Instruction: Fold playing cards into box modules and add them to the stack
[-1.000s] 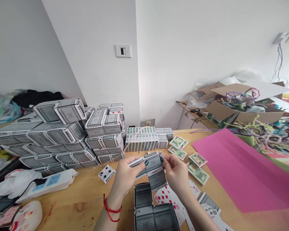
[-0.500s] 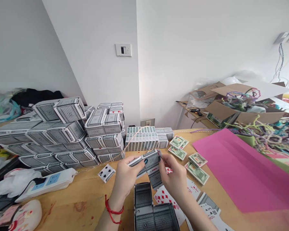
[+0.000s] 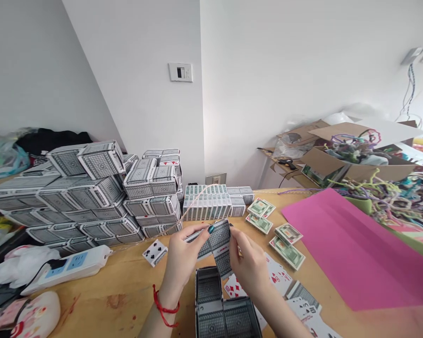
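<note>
My left hand (image 3: 183, 253), a red cord bracelet at its wrist, pinches a piece made of joined playing cards (image 3: 220, 239) with grey patterned backs. At the piece's right edge, my right hand (image 3: 249, 258) is closed, thumb and fingers together on the card there. One flap of the piece hangs down between the hands. Just below stands an open-topped structure of folded cards (image 3: 208, 286) with several compartments. Loose face-up cards (image 3: 278, 277) lie partly beneath my right forearm. A small stack with a spade card on top (image 3: 155, 253) rests left of my left hand.
Folded-card blocks (image 3: 98, 192) are piled high at the left. Card packs (image 3: 207, 203) stand in a row against the wall, and green-backed packs (image 3: 287, 252) lie at right. Beyond are a pink sheet (image 3: 359, 249), a cardboard box (image 3: 324, 162) and a power strip (image 3: 70, 267).
My right hand has shifted slightly left and down along the card piece's right edge, turning a little. My left hand keeps its hold on the piece.
</note>
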`<act>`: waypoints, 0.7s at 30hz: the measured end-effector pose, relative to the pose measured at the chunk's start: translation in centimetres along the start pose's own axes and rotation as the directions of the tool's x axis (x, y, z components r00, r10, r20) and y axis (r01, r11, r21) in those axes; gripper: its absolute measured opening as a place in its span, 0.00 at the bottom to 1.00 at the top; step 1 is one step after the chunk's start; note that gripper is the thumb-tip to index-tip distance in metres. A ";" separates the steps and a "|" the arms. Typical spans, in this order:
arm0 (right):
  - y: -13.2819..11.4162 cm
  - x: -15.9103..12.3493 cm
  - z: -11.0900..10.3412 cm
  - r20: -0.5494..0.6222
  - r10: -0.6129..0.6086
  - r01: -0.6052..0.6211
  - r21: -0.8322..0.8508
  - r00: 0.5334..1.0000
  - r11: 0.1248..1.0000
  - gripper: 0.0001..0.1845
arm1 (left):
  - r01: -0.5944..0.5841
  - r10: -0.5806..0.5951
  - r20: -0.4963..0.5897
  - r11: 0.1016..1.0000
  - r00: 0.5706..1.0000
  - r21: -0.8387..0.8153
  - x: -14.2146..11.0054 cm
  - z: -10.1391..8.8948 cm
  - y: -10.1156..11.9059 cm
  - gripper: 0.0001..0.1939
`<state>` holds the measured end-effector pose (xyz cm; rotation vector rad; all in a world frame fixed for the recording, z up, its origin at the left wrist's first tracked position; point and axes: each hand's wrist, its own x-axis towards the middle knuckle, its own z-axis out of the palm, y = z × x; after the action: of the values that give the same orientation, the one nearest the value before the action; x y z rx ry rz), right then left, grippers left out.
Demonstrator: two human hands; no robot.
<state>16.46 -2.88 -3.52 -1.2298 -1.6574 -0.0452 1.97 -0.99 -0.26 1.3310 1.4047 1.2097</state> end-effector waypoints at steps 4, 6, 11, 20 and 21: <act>-0.6 0.5 -0.9 0.125 0.265 -0.288 0.238 0.956 0.928 0.12 | -0.026 0.027 -0.056 1.000 0.998 0.016 0.2 -0.4 -0.1 0.13; -0.7 1.3 -1.8 0.299 0.416 -0.509 0.406 0.859 0.759 0.14 | -0.043 0.044 -0.042 0.999 0.998 0.028 0.3 -0.8 -0.1 0.13; 0.7 2.8 -3.4 0.722 0.395 -0.805 0.586 0.568 0.088 0.13 | -0.053 0.051 0.055 0.998 0.997 0.031 0.1 -1.8 0.7 0.12; 1.1 2.3 -2.4 0.871 0.200 -0.824 0.489 0.448 -0.286 0.10 | -0.094 0.082 0.131 0.992 0.988 0.085 -0.4 -1.6 1.5 0.09; 1.1 2.3 -2.3 0.867 0.219 -0.825 0.495 0.447 -0.273 0.10 | -0.099 0.087 0.135 0.992 0.987 0.082 -0.4 -1.5 1.6 0.09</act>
<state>19.00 -2.09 -1.33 -0.6936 -0.6764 1.9559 0.83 -1.62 1.60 1.5247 1.3282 1.1092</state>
